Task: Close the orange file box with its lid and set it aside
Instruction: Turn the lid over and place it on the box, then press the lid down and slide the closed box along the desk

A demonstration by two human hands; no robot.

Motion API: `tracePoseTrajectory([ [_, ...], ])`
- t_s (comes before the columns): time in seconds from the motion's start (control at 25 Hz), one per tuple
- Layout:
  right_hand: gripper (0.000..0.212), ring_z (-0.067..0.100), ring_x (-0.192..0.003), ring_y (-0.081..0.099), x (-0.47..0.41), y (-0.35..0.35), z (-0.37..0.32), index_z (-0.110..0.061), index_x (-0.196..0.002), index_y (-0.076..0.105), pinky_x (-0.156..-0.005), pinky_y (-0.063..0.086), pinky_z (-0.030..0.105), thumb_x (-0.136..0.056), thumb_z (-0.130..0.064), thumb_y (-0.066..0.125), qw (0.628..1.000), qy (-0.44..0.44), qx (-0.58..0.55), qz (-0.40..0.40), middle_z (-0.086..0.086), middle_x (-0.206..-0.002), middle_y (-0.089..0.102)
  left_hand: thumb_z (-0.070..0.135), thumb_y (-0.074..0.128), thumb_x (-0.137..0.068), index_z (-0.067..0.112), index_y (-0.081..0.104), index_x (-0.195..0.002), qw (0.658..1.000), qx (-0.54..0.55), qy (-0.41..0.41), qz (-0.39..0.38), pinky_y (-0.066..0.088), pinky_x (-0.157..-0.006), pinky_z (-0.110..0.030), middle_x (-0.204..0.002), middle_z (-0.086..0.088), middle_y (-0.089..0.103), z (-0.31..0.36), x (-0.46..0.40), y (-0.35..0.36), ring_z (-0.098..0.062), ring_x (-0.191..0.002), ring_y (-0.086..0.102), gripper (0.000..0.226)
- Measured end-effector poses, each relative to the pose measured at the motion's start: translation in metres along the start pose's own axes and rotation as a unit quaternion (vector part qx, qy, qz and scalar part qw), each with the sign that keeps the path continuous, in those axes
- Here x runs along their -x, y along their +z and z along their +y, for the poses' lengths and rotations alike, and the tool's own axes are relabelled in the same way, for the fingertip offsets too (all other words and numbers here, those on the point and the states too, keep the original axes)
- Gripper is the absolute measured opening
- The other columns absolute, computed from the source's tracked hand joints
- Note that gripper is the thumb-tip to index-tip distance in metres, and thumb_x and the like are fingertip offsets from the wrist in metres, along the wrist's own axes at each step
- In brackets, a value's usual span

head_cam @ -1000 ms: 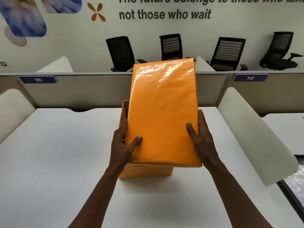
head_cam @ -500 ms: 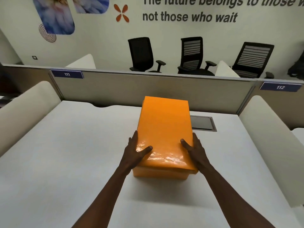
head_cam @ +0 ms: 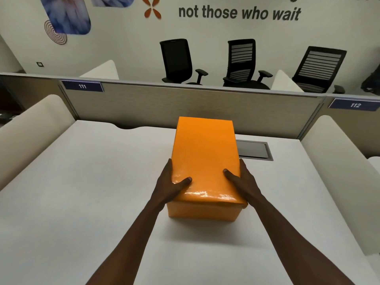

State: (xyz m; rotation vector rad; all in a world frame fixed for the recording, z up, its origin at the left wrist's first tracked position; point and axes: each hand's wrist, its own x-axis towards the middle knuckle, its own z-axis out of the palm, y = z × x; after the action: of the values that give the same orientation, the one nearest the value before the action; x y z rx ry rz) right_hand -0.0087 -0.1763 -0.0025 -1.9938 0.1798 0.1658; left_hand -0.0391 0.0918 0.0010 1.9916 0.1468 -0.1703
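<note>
The orange file box point(head_cam: 202, 211) stands on the white desk point(head_cam: 82, 192), and its glossy orange lid point(head_cam: 205, 153) lies flat on top, covering it. My left hand point(head_cam: 170, 185) grips the lid's near left edge, thumb on top and fingers down the side. My right hand point(head_cam: 241, 183) holds the near right edge the same way. The near edge of the lid overhangs the box front slightly. The inside of the box is hidden.
A dark cable hatch point(head_cam: 254, 150) is set in the desk just right of the box. A grey partition point(head_cam: 185, 108) closes the far side, and padded cream dividers point(head_cam: 30, 128) point(head_cam: 339, 159) flank the desk. Black office chairs point(head_cam: 178, 60) stand beyond.
One second ago I held the lid tilted up above the open box; it has come down flat onto the box. Since half a second ago my hands have hardly moved.
</note>
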Motion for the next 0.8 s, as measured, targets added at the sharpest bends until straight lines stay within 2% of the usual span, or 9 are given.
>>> tracePoseTrajectory([
  [0.16,0.093,0.036,-0.139,0.042,-0.006,0.003,0.006,-0.032,-0.158,-0.003,-0.107,0.040,0.051,-0.093,-0.051,0.059,1.000,-0.003,0.026,0.007,0.007,-0.161,0.030,0.086,0.065,-0.051,0.032,0.006,-0.161,1.000,-0.023,-0.005,-0.006,0.043,-0.113,-0.054,-0.164,0.001,0.032,-0.009,-0.007,0.000,-0.028,-0.143,0.044,0.136],
  [0.28,0.089,0.036,-0.142,0.038,-0.012,0.001,0.005,-0.032,-0.158,-0.003,-0.111,0.036,0.050,-0.095,-0.050,0.056,0.997,-0.013,0.074,-0.011,0.008,-0.162,0.027,0.082,0.067,-0.055,0.030,0.004,-0.161,1.000,-0.023,-0.007,0.006,0.042,-0.115,-0.054,-0.165,0.000,0.029,-0.014,-0.005,0.004,-0.028,-0.145,0.041,0.134],
  [0.44,0.091,0.037,-0.139,0.042,-0.021,-0.001,0.004,-0.025,-0.159,-0.003,-0.109,0.038,0.050,-0.094,-0.056,0.052,0.984,-0.020,0.176,-0.009,0.013,-0.159,0.033,0.079,0.064,-0.062,0.026,0.022,-0.156,0.999,-0.043,0.001,0.029,0.048,-0.109,-0.054,-0.156,-0.003,0.042,-0.011,-0.014,0.003,-0.030,-0.136,0.050,0.116],
  [0.52,0.093,0.037,-0.143,0.035,-0.023,0.004,0.003,-0.024,-0.159,0.000,-0.111,0.036,0.052,-0.091,-0.063,0.050,0.975,-0.024,0.219,0.020,0.013,-0.163,0.022,0.073,0.062,-0.073,0.021,0.030,-0.152,0.996,-0.064,0.005,0.064,0.049,-0.106,-0.051,-0.153,-0.007,0.046,-0.006,-0.021,0.002,-0.032,-0.133,0.053,0.100],
  [0.56,0.095,0.036,-0.147,0.028,-0.025,0.008,0.002,-0.023,-0.160,0.001,-0.112,0.034,0.053,-0.090,-0.066,0.049,0.969,-0.032,0.241,0.038,0.011,-0.166,0.012,0.069,0.063,-0.079,0.020,0.030,-0.152,0.994,-0.078,0.013,0.078,0.047,-0.107,-0.050,-0.154,-0.009,0.043,-0.003,-0.026,0.001,-0.033,-0.135,0.051,0.095],
  [0.64,0.095,0.033,-0.152,0.013,-0.031,0.013,-0.003,-0.025,-0.159,-0.002,-0.115,0.029,0.054,-0.090,-0.070,0.044,0.957,-0.058,0.281,0.046,0.006,-0.168,-0.004,0.065,0.060,-0.085,0.021,0.017,-0.159,0.992,-0.102,0.037,0.071,0.040,-0.112,-0.051,-0.164,-0.008,0.029,0.005,-0.037,0.001,-0.032,-0.145,0.040,0.096],
  [0.72,0.094,0.032,-0.154,0.008,-0.041,0.016,-0.009,-0.028,-0.159,-0.005,-0.116,0.027,0.056,-0.090,-0.073,0.039,0.951,-0.061,0.303,0.030,0.004,-0.168,-0.007,0.066,0.056,-0.088,0.023,0.006,-0.161,0.988,-0.135,0.056,0.039,0.035,-0.116,-0.052,-0.169,-0.007,0.015,0.011,-0.052,0.002,-0.031,-0.151,0.030,0.099],
  [0.8,0.094,0.033,-0.153,0.007,-0.053,0.015,-0.015,-0.027,-0.159,-0.004,-0.116,0.027,0.058,-0.089,-0.075,0.037,0.949,-0.048,0.309,0.028,0.004,-0.168,-0.007,0.062,0.054,-0.093,0.021,0.007,-0.161,0.985,-0.164,0.051,0.021,0.034,-0.117,-0.052,-0.169,-0.009,0.011,0.017,-0.069,0.002,-0.034,-0.152,0.029,0.093],
])
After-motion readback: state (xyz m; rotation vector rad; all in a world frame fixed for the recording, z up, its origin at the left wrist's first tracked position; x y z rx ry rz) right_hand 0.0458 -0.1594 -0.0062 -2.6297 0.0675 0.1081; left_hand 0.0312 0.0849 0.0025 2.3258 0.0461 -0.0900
